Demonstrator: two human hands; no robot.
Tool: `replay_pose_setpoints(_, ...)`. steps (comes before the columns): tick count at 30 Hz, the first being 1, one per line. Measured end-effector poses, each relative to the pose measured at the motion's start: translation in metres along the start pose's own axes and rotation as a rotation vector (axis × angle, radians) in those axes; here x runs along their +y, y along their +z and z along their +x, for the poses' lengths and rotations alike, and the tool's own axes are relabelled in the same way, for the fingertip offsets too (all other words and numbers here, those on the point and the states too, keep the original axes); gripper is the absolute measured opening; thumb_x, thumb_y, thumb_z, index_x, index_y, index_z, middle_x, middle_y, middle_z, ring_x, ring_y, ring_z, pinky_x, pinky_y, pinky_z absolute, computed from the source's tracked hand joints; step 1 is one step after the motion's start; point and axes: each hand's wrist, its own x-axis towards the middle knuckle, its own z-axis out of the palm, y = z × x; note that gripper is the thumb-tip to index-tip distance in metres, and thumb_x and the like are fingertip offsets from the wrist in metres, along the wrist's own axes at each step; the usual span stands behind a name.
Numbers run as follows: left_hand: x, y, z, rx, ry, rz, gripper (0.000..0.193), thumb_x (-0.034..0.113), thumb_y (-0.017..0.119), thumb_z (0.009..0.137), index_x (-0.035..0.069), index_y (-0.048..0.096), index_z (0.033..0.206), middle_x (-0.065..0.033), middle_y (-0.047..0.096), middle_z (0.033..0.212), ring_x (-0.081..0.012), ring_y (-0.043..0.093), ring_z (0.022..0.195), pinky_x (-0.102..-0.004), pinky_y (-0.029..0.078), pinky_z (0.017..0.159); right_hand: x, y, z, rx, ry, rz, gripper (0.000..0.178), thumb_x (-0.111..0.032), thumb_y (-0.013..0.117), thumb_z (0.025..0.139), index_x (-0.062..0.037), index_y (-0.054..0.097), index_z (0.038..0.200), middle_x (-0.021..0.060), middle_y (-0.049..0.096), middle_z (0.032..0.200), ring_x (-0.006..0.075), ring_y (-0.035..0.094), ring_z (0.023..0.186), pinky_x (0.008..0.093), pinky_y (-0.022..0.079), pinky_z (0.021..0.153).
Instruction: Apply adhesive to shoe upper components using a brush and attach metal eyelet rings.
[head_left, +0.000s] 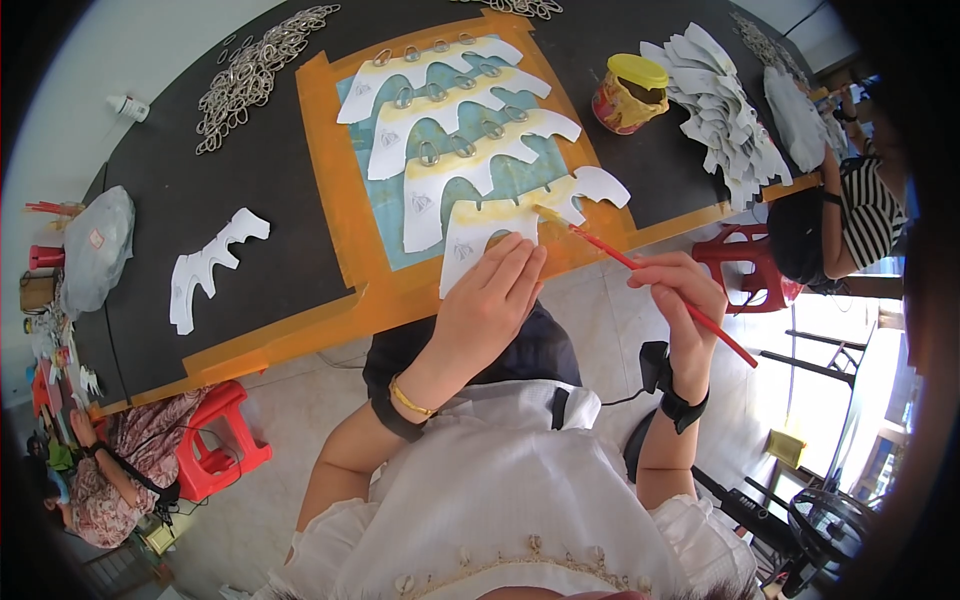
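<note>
Pinching a red-handled brush (pixel 655 280) between closed fingers, the right hand (pixel 682 300) is holding its bristle tip on the upper edge of the nearest white scalloped piece (pixel 520 215). Beside it the left hand (pixel 490 300) is lying flat, fingers together, pressing down that piece's lower end, gripping nothing. This piece is lying at the near edge of an orange-bordered work mat (pixel 340 170) on the dark table (pixel 270 230). Farther off, three more white pieces with metal rings (pixel 455 110) are lying in a row. Beyond, a yellow-lidded glue jar (pixel 630 92) is standing beside a stack of white pieces (pixel 720 100).
</note>
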Motion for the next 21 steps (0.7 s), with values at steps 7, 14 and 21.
replay_pose_setpoints(7, -0.0012, 0.0001, -0.0009, -0.003, 0.005, 0.018, 0.039, 0.009, 0.072, 0.082, -0.001, 0.063, 0.118, -0.0115, 0.061, 0.117, -0.0272, 0.059, 0.117, -0.0355, 0.051, 0.097, -0.0024, -0.0012, 0.0023, -0.032, -0.045, -0.013, 0.019, -0.002, 0.055, 0.078, 0.0048, 0.071, 0.088, 0.0172, 0.07, 0.095, 0.0225, 0.066, 0.081, 0.029, 0.049, 0.07)
replay_pose_setpoints(14, 0.0001, -0.0008, 0.0006, -0.004, 0.004, 0.019, 0.038, 0.009, 0.072, 0.082, -0.001, 0.063, 0.118, -0.0112, 0.062, 0.118, -0.0269, 0.058, 0.117, -0.0352, 0.05, 0.097, -0.0049, -0.0003, 0.0018, -0.076, -0.046, 0.007, 0.021, -0.002, 0.054, 0.079, 0.0052, 0.071, 0.089, 0.0174, 0.069, 0.096, 0.0226, 0.066, 0.082, 0.0293, 0.049, 0.071)
replay_pose_setpoints(21, 0.0, -0.0002, -0.0009, 0.002, 0.001, 0.031, 0.038, 0.009, 0.072, 0.082, 0.0, 0.064, 0.118, -0.0106, 0.062, 0.118, -0.0264, 0.059, 0.116, -0.0349, 0.051, 0.096, -0.0026, 0.0029, 0.0049, -0.074, -0.038, -0.017, 0.021, -0.002, 0.054, 0.078, 0.0055, 0.071, 0.088, 0.0178, 0.069, 0.095, 0.0229, 0.066, 0.083, 0.0299, 0.049, 0.071)
